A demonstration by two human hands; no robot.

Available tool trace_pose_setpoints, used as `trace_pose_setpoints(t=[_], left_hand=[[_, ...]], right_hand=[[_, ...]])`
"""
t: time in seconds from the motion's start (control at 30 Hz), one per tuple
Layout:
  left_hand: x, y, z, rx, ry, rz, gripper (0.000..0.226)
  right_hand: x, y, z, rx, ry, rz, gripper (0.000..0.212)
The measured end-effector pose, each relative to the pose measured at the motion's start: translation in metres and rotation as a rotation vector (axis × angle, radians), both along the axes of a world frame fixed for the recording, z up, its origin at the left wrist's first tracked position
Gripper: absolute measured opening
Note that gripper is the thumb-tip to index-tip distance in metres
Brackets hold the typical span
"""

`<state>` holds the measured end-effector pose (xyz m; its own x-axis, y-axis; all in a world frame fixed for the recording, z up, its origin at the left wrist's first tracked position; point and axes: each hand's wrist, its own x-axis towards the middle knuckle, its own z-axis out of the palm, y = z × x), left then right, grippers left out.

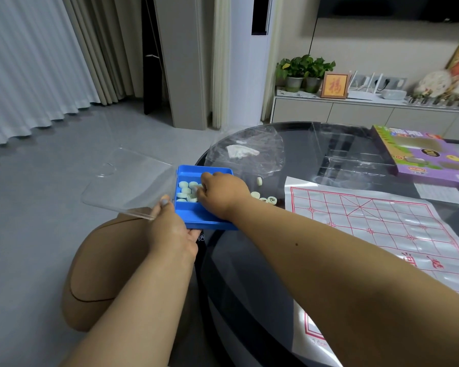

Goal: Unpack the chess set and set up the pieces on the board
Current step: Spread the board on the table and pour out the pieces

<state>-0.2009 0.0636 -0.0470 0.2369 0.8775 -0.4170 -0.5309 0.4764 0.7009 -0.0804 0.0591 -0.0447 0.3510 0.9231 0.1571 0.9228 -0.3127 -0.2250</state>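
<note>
- Reaching into blue tray (196, 217) w/ right hand (220, 193), fingers curled down among pale round pieces (187, 192); looks like pinching one, but fingertips hidden, so can't tell for sure.
- Gripping tray's near-left corner w/ left hand (171, 229), thumb on top by clear hinged lid (127, 178), fingers under the tray.
- Lid swung open to the left, hanging out over the floor.
- Tray perched at left edge of dark round table (249, 274), partly overhanging it.
- A few more pieces (264, 198) loose on table just right of tray, one on edge (259, 180) a bit further back.
- Red-lined board sheet (376, 221) spread flat on table to the right, no pieces on it yet.
- Crumpled clear wrap (247, 152) behind tray, clear plastic insert (353, 154) and purple box (419, 154) at far right.
</note>
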Motion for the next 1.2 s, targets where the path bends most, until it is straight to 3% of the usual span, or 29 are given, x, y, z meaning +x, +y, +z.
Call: trace_pose_setpoints(t=[0.13,0.33,0.57,0.8,1.2], left_hand=[[0.002,0.004,0.002,-0.006,-0.012,-0.020,0.019],[0.001,0.009,0.002,-0.023,-0.012,-0.049,0.019],[0.003,0.012,0.000,0.070,0.041,-0.066,0.014],[0.003,0.013,0.000,0.095,0.066,-0.078,0.012],[0.001,0.012,-0.001,0.095,0.082,-0.088,0.011]], right_hand=[[-0.002,0.003,0.000,-0.021,0.069,-0.036,0.015],[-0.002,0.005,0.004,-0.036,0.122,-0.052,0.033],[0.004,0.004,0.008,0.050,0.238,-0.098,0.025],[0.012,-0.029,0.012,0.265,0.166,-0.248,0.025],[0.028,-0.072,-0.013,0.097,-0.043,-0.296,0.031]])
